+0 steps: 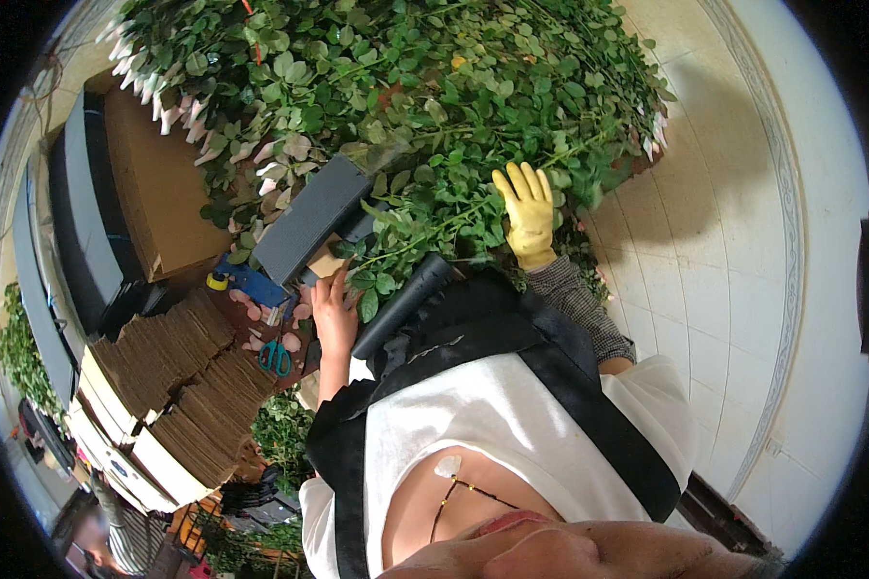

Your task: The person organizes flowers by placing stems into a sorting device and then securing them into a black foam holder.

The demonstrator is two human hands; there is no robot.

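Note:
A big heap of leafy green rose stems (425, 87) spreads across the table in front of me. My right hand (529, 214), in a yellow glove, lies over the leaves with its fingers stretched out. Bare, my left hand (333, 314) is beside a small tan cardboard piece (328, 259), fingers extended toward it; whether they touch is unclear. A long dark grey block (311, 217) stands slanted just beyond that hand. Between my hands lies leafy stem growth (425, 236), and a black padded bar (401, 304) slants close to my apron (454, 338).
Left of my left hand are teal scissors (274, 359), pink petals (251, 307), a blue object (253, 283) and a yellow roll (217, 281). Stacked corrugated cardboard (169, 386), a brown box (159, 174) and dark grey sheets (92, 203) stand farther left. A person (135, 536) is at lower left.

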